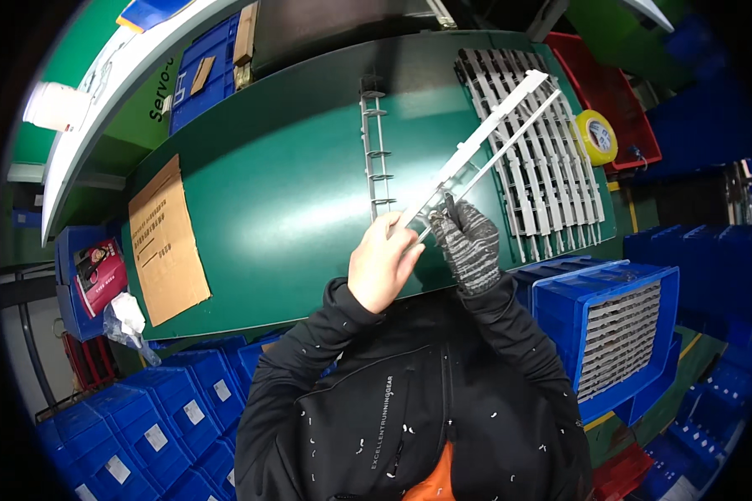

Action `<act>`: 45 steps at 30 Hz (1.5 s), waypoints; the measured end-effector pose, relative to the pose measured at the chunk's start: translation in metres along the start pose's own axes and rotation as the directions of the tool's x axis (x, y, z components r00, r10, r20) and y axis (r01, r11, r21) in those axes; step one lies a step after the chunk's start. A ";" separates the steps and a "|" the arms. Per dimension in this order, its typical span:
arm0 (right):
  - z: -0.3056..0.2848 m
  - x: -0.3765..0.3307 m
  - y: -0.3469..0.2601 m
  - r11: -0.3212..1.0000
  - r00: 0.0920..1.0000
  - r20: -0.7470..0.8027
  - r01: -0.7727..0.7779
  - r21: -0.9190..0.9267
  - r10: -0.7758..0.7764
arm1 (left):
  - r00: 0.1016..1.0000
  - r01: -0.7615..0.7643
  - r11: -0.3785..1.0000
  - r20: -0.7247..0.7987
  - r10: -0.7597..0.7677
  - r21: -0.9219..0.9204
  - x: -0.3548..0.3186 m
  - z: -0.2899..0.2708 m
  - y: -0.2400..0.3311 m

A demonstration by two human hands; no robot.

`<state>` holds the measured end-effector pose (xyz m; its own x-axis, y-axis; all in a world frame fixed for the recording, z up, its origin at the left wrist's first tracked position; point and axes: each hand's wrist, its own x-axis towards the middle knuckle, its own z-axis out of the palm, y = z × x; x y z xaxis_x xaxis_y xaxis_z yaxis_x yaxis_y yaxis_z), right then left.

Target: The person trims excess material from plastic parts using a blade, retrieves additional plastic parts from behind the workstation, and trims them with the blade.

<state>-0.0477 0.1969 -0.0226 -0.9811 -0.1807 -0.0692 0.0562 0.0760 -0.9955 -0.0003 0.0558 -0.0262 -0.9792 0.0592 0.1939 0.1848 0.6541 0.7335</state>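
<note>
I am watching remotely over a green table (276, 184). Above its near edge, the bare left hand (383, 263) is gripping the lower end of a long white two-railed frame (480, 140), which is slanting toward the far right corner; the gloved right hand (472, 246) is touching it. A ladder-like frame (365, 138) is stretching from near the far edge toward the hands. Pale strips (533, 199) are lying along the right edge, beside a yellow tape roll (597, 137); a cardboard sheet (171, 242) is lying along the left edge.

Casting pale glare onto a green tabletop (267, 167) — running a yellow stripe (690, 354) along the green floor (698, 366) at lower right — stretching a white surface (142, 54) across upper left
</note>
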 end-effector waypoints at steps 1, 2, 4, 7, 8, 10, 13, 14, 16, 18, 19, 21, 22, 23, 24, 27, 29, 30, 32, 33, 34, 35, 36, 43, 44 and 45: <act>0.001 -0.002 0.003 0.998 1.000 -0.011 -0.016 0.068 0.017 | 0.999 -0.030 0.999 -0.027 0.031 0.032 -0.001 -0.002 0.002; 0.000 -0.003 0.008 0.990 0.999 -0.020 -0.027 0.135 0.029 | 0.996 -0.062 0.996 -0.057 0.065 0.065 -0.002 -0.004 0.001; -0.002 -0.007 0.007 0.962 0.994 -0.004 -0.106 0.253 0.111 | 0.994 -0.087 0.992 -0.074 0.080 -0.089 -0.010 -0.013 -0.007; -0.005 -0.007 0.009 0.913 0.992 -0.036 -0.098 0.397 0.122 | 0.997 -0.008 0.988 -0.075 -0.004 -0.155 -0.017 -0.030 -0.028; -0.004 -0.007 0.006 0.889 0.989 -0.045 -0.104 0.446 0.139 | 0.996 0.083 0.968 0.003 -0.084 -0.235 -0.021 -0.036 -0.039; -0.007 -0.004 -0.008 0.858 0.984 0.014 -0.164 0.488 0.179 | 0.985 0.153 0.937 0.124 -0.120 -0.315 -0.031 -0.037 -0.060; -0.004 0.011 -0.007 0.905 0.991 -0.133 0.049 0.422 0.008 | 0.940 0.292 0.780 0.315 -0.128 -0.553 -0.039 -0.034 -0.069; -0.002 0.009 -0.019 0.947 0.967 -0.255 0.091 0.309 -0.010 | 0.960 0.234 0.765 0.268 -0.082 -0.601 -0.031 -0.031 -0.062; -0.001 -0.001 -0.008 0.990 0.999 -0.054 0.008 0.140 0.000 | 0.951 0.308 0.664 0.225 -0.210 -0.682 -0.028 -0.031 -0.049; 0.002 -0.003 0.000 0.923 0.949 0.224 0.277 -0.267 -0.220 | 0.964 0.224 0.559 0.096 -0.249 -0.799 -0.021 -0.017 -0.045; 0.007 -0.006 0.006 0.882 0.938 0.250 0.320 -0.345 -0.242 | 0.960 0.235 0.561 0.101 -0.260 -0.794 -0.021 -0.015 -0.046; 0.012 -0.008 0.010 0.833 0.923 0.281 0.363 -0.417 -0.261 | 0.930 0.296 0.407 0.163 -0.329 -0.864 -0.021 -0.010 -0.046; 0.013 -0.008 0.010 0.807 0.918 0.274 0.386 -0.446 -0.287 | 0.929 0.298 0.408 0.164 -0.332 -0.863 -0.020 -0.008 -0.045; 0.015 -0.009 0.011 0.780 0.911 0.266 0.407 -0.475 -0.313 | 0.930 0.297 0.402 0.167 -0.327 -0.866 -0.020 -0.009 -0.044; 0.016 -0.010 0.010 0.781 0.912 0.265 0.406 -0.474 -0.313 | 0.932 0.295 0.396 0.170 -0.321 -0.870 -0.020 -0.008 -0.042; 0.016 -0.012 0.006 0.757 0.905 0.260 0.425 -0.497 -0.337 | 0.934 0.278 0.380 0.157 -0.319 -0.882 -0.019 -0.007 -0.038; 0.017 -0.015 0.012 0.715 0.873 0.231 0.485 -0.503 -0.429 | 0.936 0.283 0.379 0.167 -0.311 -0.881 -0.018 -0.006 -0.037; 0.016 -0.015 0.013 0.715 0.873 0.230 0.486 -0.504 -0.431 | 0.931 0.286 0.373 0.164 -0.325 -0.883 -0.018 -0.005 -0.037; 0.016 -0.016 0.013 0.924 0.959 0.265 0.187 -0.335 -0.099 | 0.927 0.287 0.368 0.159 -0.340 -0.885 -0.018 -0.005 -0.038; 0.008 -0.015 -0.007 0.924 0.835 0.479 -0.365 0.115 0.270 | 0.951 0.242 0.572 0.074 -0.302 -0.784 -0.018 -0.005 -0.041; 0.006 -0.017 -0.003 0.924 0.834 0.481 -0.365 0.115 0.270 | 0.970 0.187 0.746 -0.001 -0.244 -0.639 -0.018 -0.005 -0.042; 0.002 -0.023 0.002 0.914 0.804 0.582 -0.321 0.248 0.124 | 0.972 0.138 0.883 -0.108 -0.207 -0.449 -0.014 -0.006 -0.038; -0.004 -0.020 -0.013 0.849 0.719 0.683 -0.434 0.302 0.125 | 0.970 0.140 0.883 -0.117 -0.213 -0.448 -0.016 -0.005 -0.040; -0.006 0.001 -0.006 0.846 0.910 0.195 -0.413 0.337 0.367 | 0.870 0.407 0.420 0.204 -0.450 -0.811 -0.025 -0.020 -0.046; 0.000 0.002 -0.008 0.878 0.932 0.098 -0.363 0.311 0.350 | 0.869 0.408 0.421 0.204 -0.451 -0.810 -0.025 -0.022 -0.045; 0.005 0.003 -0.011 0.878 0.931 0.098 -0.364 0.312 0.351 | 0.875 0.422 0.323 0.287 -0.390 -0.847 -0.025 -0.023 -0.044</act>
<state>-0.0507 0.1906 -0.0124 -0.8757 -0.2379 -0.4201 0.4639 -0.1739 -0.8686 0.0185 0.0086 -0.0482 -0.9527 0.0130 -0.3036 -0.2829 -0.4027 0.8705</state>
